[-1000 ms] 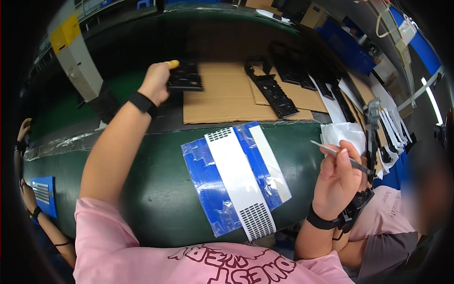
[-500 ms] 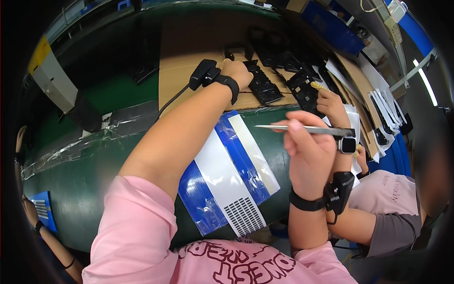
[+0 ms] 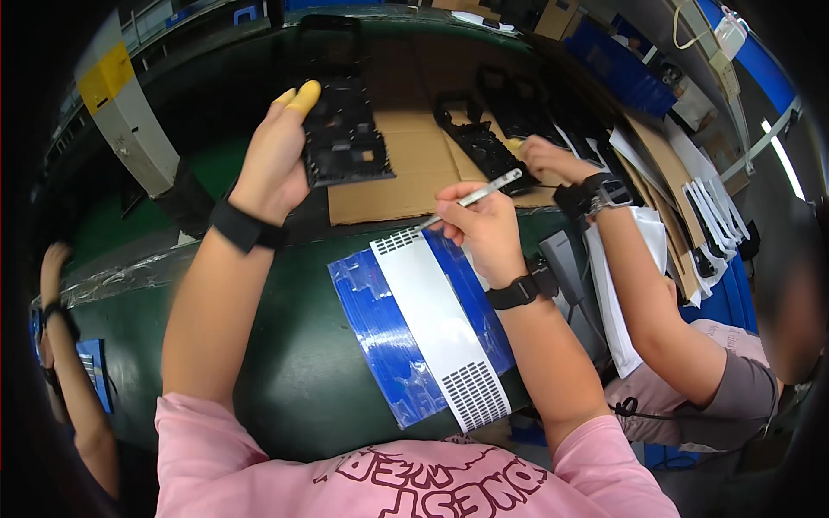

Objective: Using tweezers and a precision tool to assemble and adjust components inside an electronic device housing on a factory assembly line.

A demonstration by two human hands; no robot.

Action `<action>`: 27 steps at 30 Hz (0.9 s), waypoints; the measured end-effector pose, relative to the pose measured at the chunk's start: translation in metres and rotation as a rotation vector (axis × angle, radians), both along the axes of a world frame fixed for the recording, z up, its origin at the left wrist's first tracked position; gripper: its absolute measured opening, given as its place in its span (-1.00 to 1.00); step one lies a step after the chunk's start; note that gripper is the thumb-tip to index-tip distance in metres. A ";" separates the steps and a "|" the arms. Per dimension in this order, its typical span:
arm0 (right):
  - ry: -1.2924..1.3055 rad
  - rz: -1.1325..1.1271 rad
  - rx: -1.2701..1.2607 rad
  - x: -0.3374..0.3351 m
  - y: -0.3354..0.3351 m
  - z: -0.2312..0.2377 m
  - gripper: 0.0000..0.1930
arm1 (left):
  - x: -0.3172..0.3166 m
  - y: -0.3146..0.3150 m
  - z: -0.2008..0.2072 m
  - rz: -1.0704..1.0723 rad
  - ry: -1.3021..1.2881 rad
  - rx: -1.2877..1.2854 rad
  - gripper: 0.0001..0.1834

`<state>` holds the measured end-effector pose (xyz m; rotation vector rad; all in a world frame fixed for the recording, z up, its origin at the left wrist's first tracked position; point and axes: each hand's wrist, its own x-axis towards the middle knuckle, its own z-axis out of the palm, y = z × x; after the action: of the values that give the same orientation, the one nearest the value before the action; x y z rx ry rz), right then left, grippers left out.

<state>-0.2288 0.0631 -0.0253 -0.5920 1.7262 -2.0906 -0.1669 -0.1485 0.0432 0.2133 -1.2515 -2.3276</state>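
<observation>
Raised at the upper left, my left hand (image 3: 275,160) grips a black plastic frame (image 3: 341,129) by its left edge, with yellow covers on two fingertips. My right hand (image 3: 485,233) is closed round metal tweezers (image 3: 490,188). Their tips point down at the far end of a white label sheet (image 3: 427,302), by the small black rectangles there; whether they touch a label I cannot tell. More black labels fill the sheet's near end. Under the sheet lies a blue board (image 3: 371,337) covered with clear tape.
A co-worker's hand (image 3: 553,161) at the right reaches to another black frame (image 3: 479,142) on the cardboard (image 3: 380,198). More dark frames lie behind it. Papers and cardboard sheets (image 3: 656,173) stand at the right. A grey-and-yellow post (image 3: 129,112) rises at the left, near another person's arm (image 3: 86,397).
My left hand has picked up a black frame from the cardboard and carried it left. My right hand has brought the tweezers left, to the label sheet's far end. The co-worker's hand has shifted left.
</observation>
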 end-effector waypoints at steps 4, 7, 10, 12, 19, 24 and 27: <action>-0.145 0.000 0.010 -0.009 0.003 -0.021 -0.85 | 0.032 -0.005 -0.003 0.016 -0.050 0.060 -0.73; -0.151 -0.006 0.026 -0.010 -0.001 -0.023 -0.86 | 0.029 -0.009 -0.008 0.059 -0.031 0.026 -0.73; -0.169 0.016 0.039 -0.010 -0.002 -0.025 -0.86 | 0.027 -0.006 -0.009 0.058 -0.054 0.022 -0.74; -0.159 0.023 0.036 -0.011 -0.003 -0.027 -0.86 | 0.028 -0.001 -0.010 0.058 -0.046 0.032 -0.75; -0.149 0.043 0.022 -0.009 -0.005 -0.024 -0.88 | 0.026 0.003 -0.015 0.044 0.005 0.019 -0.77; -0.182 0.052 0.011 -0.009 -0.005 -0.021 -0.88 | 0.028 0.008 -0.014 0.057 -0.018 0.023 -0.78; -0.195 0.053 0.009 -0.008 -0.006 -0.022 -0.88 | 0.029 0.009 -0.015 0.058 -0.025 0.029 -0.78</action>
<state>-0.2363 0.0576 -0.0471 -0.4115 1.5934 -2.0297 -0.1383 -0.1393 0.0287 0.2856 -1.2078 -2.3016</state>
